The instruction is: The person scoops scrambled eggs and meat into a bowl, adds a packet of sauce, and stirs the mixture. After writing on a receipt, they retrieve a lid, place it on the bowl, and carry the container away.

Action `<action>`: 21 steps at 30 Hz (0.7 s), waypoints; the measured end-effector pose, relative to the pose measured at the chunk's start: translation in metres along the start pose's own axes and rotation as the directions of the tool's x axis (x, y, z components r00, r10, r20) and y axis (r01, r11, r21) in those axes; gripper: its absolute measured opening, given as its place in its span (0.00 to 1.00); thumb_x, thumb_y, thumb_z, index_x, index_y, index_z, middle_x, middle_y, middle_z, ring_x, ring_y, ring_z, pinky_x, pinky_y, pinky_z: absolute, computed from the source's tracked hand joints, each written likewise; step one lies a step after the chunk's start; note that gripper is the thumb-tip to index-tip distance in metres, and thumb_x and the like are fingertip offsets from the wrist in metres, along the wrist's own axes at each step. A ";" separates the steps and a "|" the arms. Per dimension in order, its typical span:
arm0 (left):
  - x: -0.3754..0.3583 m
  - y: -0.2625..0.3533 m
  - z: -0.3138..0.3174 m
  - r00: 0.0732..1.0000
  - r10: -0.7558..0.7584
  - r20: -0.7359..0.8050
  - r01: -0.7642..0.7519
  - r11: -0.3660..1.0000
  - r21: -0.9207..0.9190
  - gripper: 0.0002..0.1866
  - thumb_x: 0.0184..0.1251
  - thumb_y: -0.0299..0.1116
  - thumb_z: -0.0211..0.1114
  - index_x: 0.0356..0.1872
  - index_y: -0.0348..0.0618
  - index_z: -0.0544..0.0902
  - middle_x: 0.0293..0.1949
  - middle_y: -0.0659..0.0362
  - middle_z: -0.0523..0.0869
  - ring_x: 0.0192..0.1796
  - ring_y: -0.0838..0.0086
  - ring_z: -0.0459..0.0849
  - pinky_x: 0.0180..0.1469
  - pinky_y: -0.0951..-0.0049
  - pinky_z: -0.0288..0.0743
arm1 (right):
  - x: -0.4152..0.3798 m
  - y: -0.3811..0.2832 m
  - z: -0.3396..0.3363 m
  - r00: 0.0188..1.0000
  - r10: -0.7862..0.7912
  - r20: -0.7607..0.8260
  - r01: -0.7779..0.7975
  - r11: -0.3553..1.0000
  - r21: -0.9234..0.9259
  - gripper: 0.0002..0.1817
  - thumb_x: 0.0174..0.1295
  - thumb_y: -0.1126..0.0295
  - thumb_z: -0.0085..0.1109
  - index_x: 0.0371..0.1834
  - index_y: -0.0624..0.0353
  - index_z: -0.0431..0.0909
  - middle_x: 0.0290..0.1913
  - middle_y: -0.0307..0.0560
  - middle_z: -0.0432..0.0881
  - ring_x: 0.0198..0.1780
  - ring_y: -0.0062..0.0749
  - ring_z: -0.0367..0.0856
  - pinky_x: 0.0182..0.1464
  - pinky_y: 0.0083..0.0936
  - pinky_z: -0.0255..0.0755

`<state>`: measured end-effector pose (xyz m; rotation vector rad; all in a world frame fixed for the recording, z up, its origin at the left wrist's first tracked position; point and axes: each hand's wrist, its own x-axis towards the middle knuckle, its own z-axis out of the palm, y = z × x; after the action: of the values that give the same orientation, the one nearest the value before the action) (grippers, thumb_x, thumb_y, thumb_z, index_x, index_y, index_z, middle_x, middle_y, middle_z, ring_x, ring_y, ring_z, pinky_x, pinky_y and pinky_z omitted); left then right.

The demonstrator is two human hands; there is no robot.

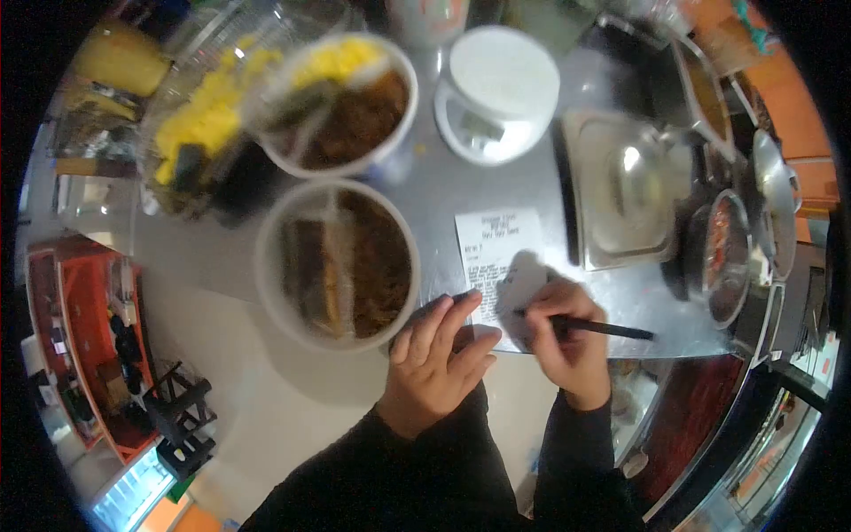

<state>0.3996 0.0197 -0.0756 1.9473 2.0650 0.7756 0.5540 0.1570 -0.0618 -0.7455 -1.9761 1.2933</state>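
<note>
My right hand (572, 341) grips a black pen (620, 332), its tip low over the lower right part of a printed paper receipt (501, 239). The receipt lies on the steel table, and my hand's shadow falls across it. My left hand (434, 359) rests open, fingers stretched, with its fingertips at the receipt's lower left edge. Just left of that hand stands a white round bowl (415, 266) of dark brown food with a clear plastic packet (335, 257) on top. Behind it is a second white bowl (412, 97) with brown and yellow food.
A white kitchen scale (503, 71) stands behind the receipt. To its right are a steel lidded pan (620, 199) and a round pan of reddish food (722, 239). Yellow food fills a clear container (208, 106) at back left. The steel table's (439, 204) front edge runs below my hands.
</note>
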 end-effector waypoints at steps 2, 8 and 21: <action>0.002 0.005 -0.006 1.000 -0.014 0.005 0.014 1.000 0.007 0.20 0.63 0.43 0.70 0.55 0.56 0.83 0.69 0.57 0.75 0.73 0.61 0.67 0.66 0.59 0.68 | 0.004 -0.003 -0.002 0.996 0.047 0.070 -0.048 0.999 0.006 0.08 0.59 0.80 0.66 0.36 0.61 0.75 0.31 0.46 0.79 0.30 0.31 0.78 0.30 0.25 0.69; 0.000 0.009 -0.022 0.997 0.013 0.074 -0.016 0.999 0.033 0.21 0.67 0.48 0.65 0.59 0.56 0.80 0.72 0.56 0.69 0.74 0.57 0.66 0.68 0.54 0.66 | 0.036 -0.013 0.016 0.953 0.205 -0.223 -0.258 0.934 -0.247 0.08 0.68 0.66 0.60 0.37 0.58 0.76 0.28 0.54 0.80 0.30 0.50 0.81 0.32 0.38 0.72; 0.015 0.029 -0.031 0.993 -0.080 0.085 0.069 0.989 0.133 0.28 0.68 0.47 0.63 0.64 0.45 0.74 0.75 0.46 0.61 0.76 0.54 0.60 0.72 0.51 0.60 | 0.046 -0.012 -0.011 0.970 0.236 -0.052 -0.214 0.735 -0.643 0.21 0.69 0.55 0.55 0.43 0.67 0.76 0.35 0.67 0.84 0.40 0.65 0.84 0.43 0.51 0.78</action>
<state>0.4082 0.0274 -0.0321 1.9190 2.1696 0.5390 0.5325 0.1940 -0.0374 -1.3335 -2.4427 0.7100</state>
